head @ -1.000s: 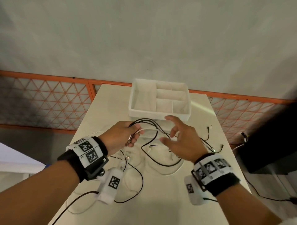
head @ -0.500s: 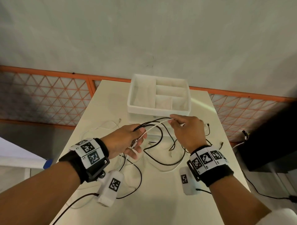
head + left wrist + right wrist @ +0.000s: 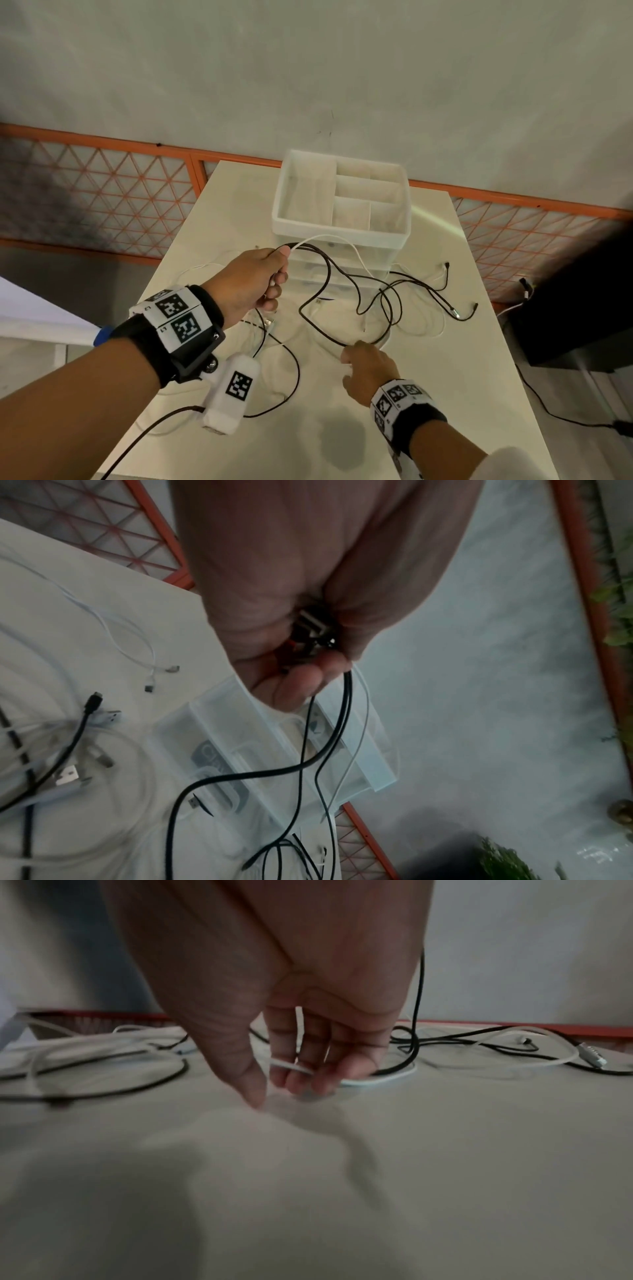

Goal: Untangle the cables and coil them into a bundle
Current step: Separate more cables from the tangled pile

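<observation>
Several black cables [image 3: 328, 274] and white cables [image 3: 358, 255] lie tangled on the white table [image 3: 445, 404]. My left hand [image 3: 279, 270] is raised above the table's middle and grips a bunch of black and white strands; their connector ends sit inside the fist [image 3: 310, 626]. The strands hang from it to the table. My right hand [image 3: 346, 359] is low on the table, nearer to me. Its fingers [image 3: 301, 1074] curl round a thin white cable [image 3: 377, 1080], with the thumb apart from them. A black loop [image 3: 376, 339] lies just beyond this hand.
A white divided organiser tray [image 3: 339, 228] sits on clear drawers at the table's far end. Loose cable ends [image 3: 455, 311] spread towards the right edge. An orange mesh fence [image 3: 102, 192] runs behind, and a dark box [image 3: 582, 308] stands to the right.
My right hand has left the strand it held beside the left hand and dropped towards me onto the table, onto a white cable. The left hand keeps its grip.
</observation>
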